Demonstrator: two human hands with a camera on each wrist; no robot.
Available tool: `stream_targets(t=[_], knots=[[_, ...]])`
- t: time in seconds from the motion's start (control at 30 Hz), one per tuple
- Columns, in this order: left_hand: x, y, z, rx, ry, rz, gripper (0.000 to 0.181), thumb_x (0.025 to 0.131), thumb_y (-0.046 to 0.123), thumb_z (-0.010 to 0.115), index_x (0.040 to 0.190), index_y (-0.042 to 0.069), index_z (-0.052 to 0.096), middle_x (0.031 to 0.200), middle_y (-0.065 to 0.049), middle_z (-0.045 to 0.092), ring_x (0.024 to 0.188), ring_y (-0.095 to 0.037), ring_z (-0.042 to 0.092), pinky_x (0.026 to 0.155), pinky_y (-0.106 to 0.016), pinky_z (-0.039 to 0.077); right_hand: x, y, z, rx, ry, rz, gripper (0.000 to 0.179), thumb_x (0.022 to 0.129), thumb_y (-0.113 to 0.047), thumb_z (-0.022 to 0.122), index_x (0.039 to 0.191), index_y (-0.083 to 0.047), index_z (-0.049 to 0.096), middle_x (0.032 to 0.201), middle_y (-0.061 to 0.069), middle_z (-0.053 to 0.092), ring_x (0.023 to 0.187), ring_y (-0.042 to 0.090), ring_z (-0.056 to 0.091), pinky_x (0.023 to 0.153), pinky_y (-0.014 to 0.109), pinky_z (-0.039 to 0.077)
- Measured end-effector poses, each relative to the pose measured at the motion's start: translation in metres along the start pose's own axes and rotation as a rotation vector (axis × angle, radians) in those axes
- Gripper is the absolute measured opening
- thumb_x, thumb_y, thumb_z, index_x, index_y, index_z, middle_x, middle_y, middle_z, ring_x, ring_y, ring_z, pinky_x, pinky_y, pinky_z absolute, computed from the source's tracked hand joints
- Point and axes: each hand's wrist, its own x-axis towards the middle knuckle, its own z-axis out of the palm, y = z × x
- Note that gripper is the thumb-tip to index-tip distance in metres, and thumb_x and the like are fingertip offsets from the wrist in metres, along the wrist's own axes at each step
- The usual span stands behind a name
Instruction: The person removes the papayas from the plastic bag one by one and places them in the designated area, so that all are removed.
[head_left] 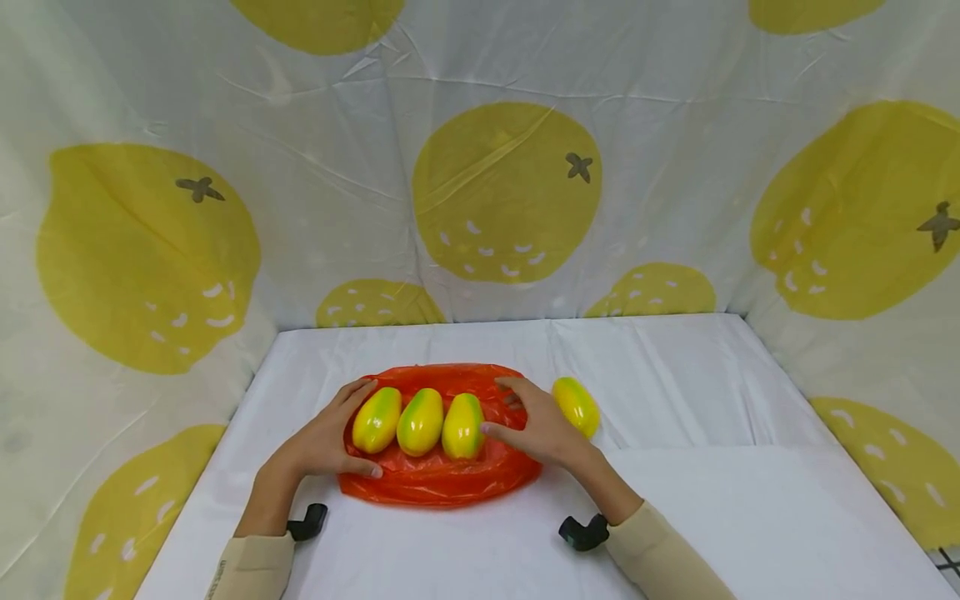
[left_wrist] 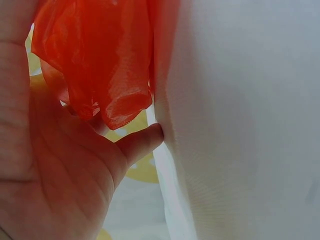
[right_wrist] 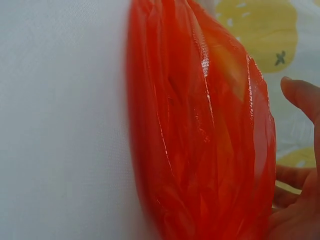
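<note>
A red plastic bag [head_left: 442,490] lies spread on the table, with three glossy, papaya-shaped yellow-green fruits [head_left: 421,422] in a row inside its open middle. My left hand [head_left: 324,437] is at the bag's left edge, thumb apart from the fingers; its palm faces the red film in the left wrist view. At the bag's right side, my right hand [head_left: 542,423] has its thumb beside the rightmost fruit [head_left: 463,427] in the row. The right wrist view shows its thumb free and its lower fingers partly hidden behind the bag [right_wrist: 200,140].
A fourth similar fruit [head_left: 576,407] lies on the white tablecloth [head_left: 697,500], just right of my right hand. Lemon-printed fabric walls [head_left: 510,192] enclose the table at the back and sides. A black wrist device [head_left: 583,533] is on each wrist.
</note>
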Motion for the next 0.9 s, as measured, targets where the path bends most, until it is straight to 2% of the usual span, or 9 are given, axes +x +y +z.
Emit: stream_targets(t=[0.13,0.27,0.37,0.53,0.67,0.8,0.9], knots=[[-0.001,0.0,0.001,0.009,-0.004,-0.001,0.133,0.058,0.062,0.093,0.164,0.023,0.023,0.169,-0.006,0.019,0.147,-0.035,0.035,0.103,-0.059,0.054,0.001,-0.002,0.005,-0.02,0.006,0.017,0.085,0.083,-0.066,0.075,0.15,-0.023,0.048,0.135,0.002,0.06,0.116,0.017,0.056,0.094,0.039,0.058],[-0.001,0.0,0.001,0.007,-0.007,-0.004,0.133,0.059,0.062,0.093,0.164,0.023,0.022,0.169,-0.007,0.018,0.148,-0.036,0.035,0.103,-0.06,0.053,0.0,-0.005,0.007,-0.033,0.01,0.001,0.082,0.083,-0.062,0.077,0.148,-0.018,0.05,0.12,0.003,0.062,0.104,0.017,0.055,0.084,0.032,0.057],[-0.001,0.0,0.0,0.004,-0.005,-0.002,0.133,0.058,0.061,0.093,0.164,0.023,0.022,0.169,-0.006,0.018,0.147,-0.036,0.035,0.104,-0.06,0.053,0.0,-0.006,0.008,-0.042,-0.004,-0.008,0.082,0.084,-0.06,0.077,0.147,-0.016,0.051,0.114,0.003,0.061,0.101,0.016,0.054,0.081,0.03,0.055],[-0.001,-0.001,0.0,0.01,-0.001,0.0,0.133,0.058,0.061,0.093,0.164,0.023,0.023,0.169,-0.006,0.019,0.146,-0.035,0.037,0.104,-0.06,0.052,-0.002,-0.003,0.012,-0.087,-0.059,0.0,0.087,0.083,-0.066,0.074,0.15,-0.017,0.048,0.129,0.002,0.058,0.107,0.015,0.053,0.087,0.033,0.055],[0.0,-0.001,0.0,0.009,0.001,0.002,0.132,0.058,0.061,0.093,0.164,0.024,0.023,0.169,-0.005,0.019,0.147,-0.035,0.036,0.102,-0.058,0.055,-0.002,-0.004,0.015,-0.139,-0.096,0.027,0.093,0.08,-0.073,0.072,0.152,-0.02,0.045,0.144,0.001,0.053,0.118,0.017,0.055,0.096,0.042,0.058],[0.001,-0.002,0.0,0.01,-0.005,-0.001,0.133,0.058,0.061,0.093,0.164,0.024,0.022,0.169,-0.005,0.018,0.148,-0.035,0.035,0.101,-0.056,0.056,-0.001,-0.006,0.018,-0.149,-0.134,0.065,0.101,0.078,-0.077,0.071,0.156,-0.02,0.04,0.157,0.004,0.045,0.134,0.024,0.051,0.105,0.054,0.054],[0.001,-0.002,0.0,0.008,-0.008,-0.002,0.133,0.058,0.061,0.094,0.164,0.024,0.023,0.169,-0.005,0.018,0.148,-0.035,0.035,0.101,-0.056,0.056,0.0,-0.007,0.022,-0.153,-0.148,0.072,0.106,0.078,-0.079,0.069,0.158,-0.019,0.036,0.161,0.007,0.041,0.139,0.027,0.048,0.109,0.057,0.05]])
